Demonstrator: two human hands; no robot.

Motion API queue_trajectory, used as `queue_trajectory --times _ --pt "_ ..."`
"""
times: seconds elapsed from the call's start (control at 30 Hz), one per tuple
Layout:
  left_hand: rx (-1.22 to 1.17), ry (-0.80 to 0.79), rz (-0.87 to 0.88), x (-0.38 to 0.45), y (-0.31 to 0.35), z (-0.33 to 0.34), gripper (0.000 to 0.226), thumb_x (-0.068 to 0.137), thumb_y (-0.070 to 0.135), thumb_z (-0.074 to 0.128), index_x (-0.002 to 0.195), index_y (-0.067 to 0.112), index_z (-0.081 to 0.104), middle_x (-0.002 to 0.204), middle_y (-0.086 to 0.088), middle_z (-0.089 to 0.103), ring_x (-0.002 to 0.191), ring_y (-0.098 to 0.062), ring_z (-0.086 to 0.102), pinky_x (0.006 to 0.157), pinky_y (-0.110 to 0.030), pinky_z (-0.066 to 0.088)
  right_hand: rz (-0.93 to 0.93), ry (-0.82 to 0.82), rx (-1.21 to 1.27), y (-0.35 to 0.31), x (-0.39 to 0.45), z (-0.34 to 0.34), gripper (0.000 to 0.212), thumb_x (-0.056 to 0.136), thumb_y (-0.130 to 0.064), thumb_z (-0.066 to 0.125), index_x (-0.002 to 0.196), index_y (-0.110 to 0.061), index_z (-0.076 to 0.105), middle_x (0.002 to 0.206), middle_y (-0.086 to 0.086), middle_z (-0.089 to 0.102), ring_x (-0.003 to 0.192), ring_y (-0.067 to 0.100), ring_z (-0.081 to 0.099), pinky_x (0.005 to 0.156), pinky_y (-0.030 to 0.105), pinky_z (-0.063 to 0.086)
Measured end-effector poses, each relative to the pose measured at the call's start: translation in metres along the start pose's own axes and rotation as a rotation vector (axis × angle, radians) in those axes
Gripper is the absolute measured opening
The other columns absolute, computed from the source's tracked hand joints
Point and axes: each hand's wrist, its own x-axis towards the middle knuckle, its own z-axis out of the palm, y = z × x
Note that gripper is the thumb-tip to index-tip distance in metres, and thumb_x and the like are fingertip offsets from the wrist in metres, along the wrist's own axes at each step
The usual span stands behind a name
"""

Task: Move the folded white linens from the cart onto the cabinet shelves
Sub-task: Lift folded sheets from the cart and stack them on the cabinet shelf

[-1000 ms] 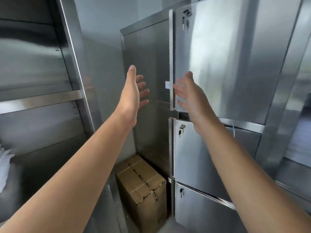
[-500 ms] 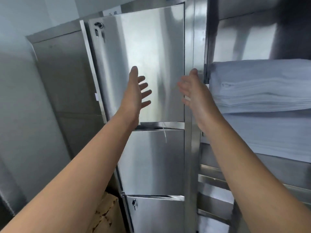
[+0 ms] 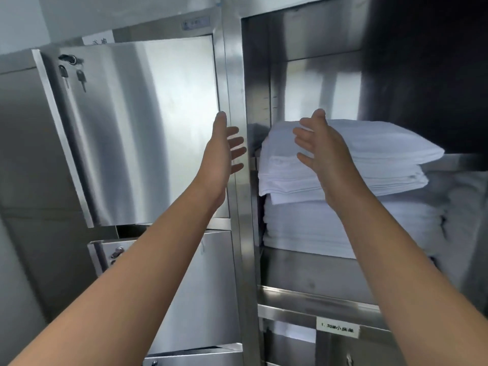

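A stack of folded white linens (image 3: 375,165) lies on a steel cabinet shelf (image 3: 303,295) at right, with a lower, thicker pile (image 3: 317,228) under it. My left hand (image 3: 224,154) is raised with fingers spread, palm facing right, in front of the cabinet's steel post and holding nothing. My right hand (image 3: 320,151) is raised with straight fingers, palm facing left, just in front of the stack's left end. I cannot tell whether it touches the linens. No cart is in view.
An open steel cabinet door (image 3: 137,128) with keys in its lock (image 3: 71,70) hangs at left. A vertical steel post (image 3: 237,233) divides the cabinets. More closed doors sit below, and a label (image 3: 338,330) marks the lower shelf edge.
My view has swung right, from the empty shelves and cardboard box to the shelf with linens. Both hands stay raised and apart, now in front of the stack.
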Motion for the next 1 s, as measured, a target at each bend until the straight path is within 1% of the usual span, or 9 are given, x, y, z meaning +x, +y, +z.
queue_trajectory --times 0.13,0.27,0.3,0.4,0.43,0.6,0.73,0.87,1.0 --pt "-0.061 -0.049 0.021 0.015 0.000 0.038 0.048 0.105 0.055 0.026 0.108 0.024 0.061 0.108 0.003 0.068 0.103 -0.015 0.065 0.091 -0.033 0.051 -0.015 0.055 -0.053 0.002 0.013 -0.031 0.039 0.102 -0.057 0.033 0.116 -0.030 0.057 0.122 -0.008 0.060 0.115 0.008 0.057 0.110 0.038 0.042" --pt "-0.094 -0.093 0.035 0.035 -0.006 0.063 0.055 0.104 0.057 0.027 0.125 0.018 0.060 0.116 -0.002 0.067 0.107 -0.018 0.065 0.096 -0.037 0.051 -0.044 0.123 -0.058 0.003 0.019 -0.055 0.047 0.103 -0.053 0.035 0.133 -0.022 0.055 0.128 -0.005 0.060 0.119 0.009 0.057 0.108 0.036 0.046" --pt "-0.101 -0.102 0.035 0.040 -0.008 0.067 0.055 0.104 0.057 0.028 0.125 0.018 0.060 0.115 -0.002 0.068 0.107 -0.018 0.065 0.094 -0.036 0.051 -0.052 0.144 -0.068 0.002 0.021 -0.058 0.046 0.103 -0.051 0.035 0.131 -0.022 0.057 0.128 -0.003 0.060 0.119 0.009 0.057 0.107 0.037 0.046" --pt "-0.107 -0.131 0.042 0.059 -0.011 0.079 0.055 0.104 0.057 0.028 0.121 0.018 0.062 0.114 -0.002 0.069 0.106 -0.017 0.065 0.094 -0.035 0.051 -0.119 0.202 -0.184 0.000 0.026 -0.066 0.036 0.103 -0.050 0.036 0.107 -0.024 0.061 0.123 0.002 0.063 0.116 0.015 0.058 0.106 0.042 0.046" --pt "-0.107 -0.146 0.044 0.068 -0.011 0.084 0.054 0.104 0.057 0.028 0.120 0.018 0.062 0.115 -0.003 0.069 0.107 -0.018 0.065 0.095 -0.036 0.050 -0.146 0.226 -0.227 -0.002 0.030 -0.069 0.036 0.103 -0.048 0.037 0.108 -0.022 0.061 0.123 0.003 0.063 0.116 0.015 0.058 0.107 0.043 0.045" --pt "-0.109 -0.186 0.023 0.114 -0.008 0.100 0.052 0.104 0.055 0.029 0.117 0.016 0.060 0.117 -0.009 0.069 0.106 -0.021 0.064 0.098 -0.040 0.046 -0.246 0.278 -0.356 -0.009 0.055 -0.080 0.026 0.103 -0.040 0.043 0.113 -0.026 0.061 0.113 -0.013 0.061 0.109 0.001 0.055 0.096 0.024 0.043" --pt "-0.023 -0.171 0.024 0.160 -0.013 0.110 0.048 0.103 0.051 0.033 0.116 0.014 0.060 0.109 -0.007 0.071 0.099 -0.020 0.064 0.091 -0.036 0.047 -0.237 0.293 -0.490 -0.007 0.089 -0.091 0.032 0.101 -0.042 0.044 0.117 -0.018 0.060 0.103 -0.017 0.057 0.098 0.000 0.054 0.086 0.023 0.040" --pt "0.030 -0.139 0.088 0.198 -0.031 0.120 0.027 0.096 0.037 0.054 0.106 0.013 0.063 0.095 -0.004 0.075 0.086 -0.017 0.067 0.074 -0.031 0.048 -0.214 0.266 -0.679 0.007 0.130 -0.099 0.046 0.099 -0.045 0.049 0.137 -0.019 0.052 0.128 -0.003 0.059 0.116 0.012 0.055 0.096 0.028 0.042" --pt "0.346 -0.064 0.205 0.234 -0.048 0.132 0.013 0.089 0.029 0.060 0.091 0.018 0.067 0.090 -0.001 0.073 0.088 -0.022 0.066 0.080 -0.031 0.053 -0.134 0.260 -0.947 0.016 0.170 -0.110 0.055 0.097 -0.048 0.053 0.144 -0.020 0.045 0.141 0.005 0.054 0.127 0.023 0.052 0.106 0.039 0.042"
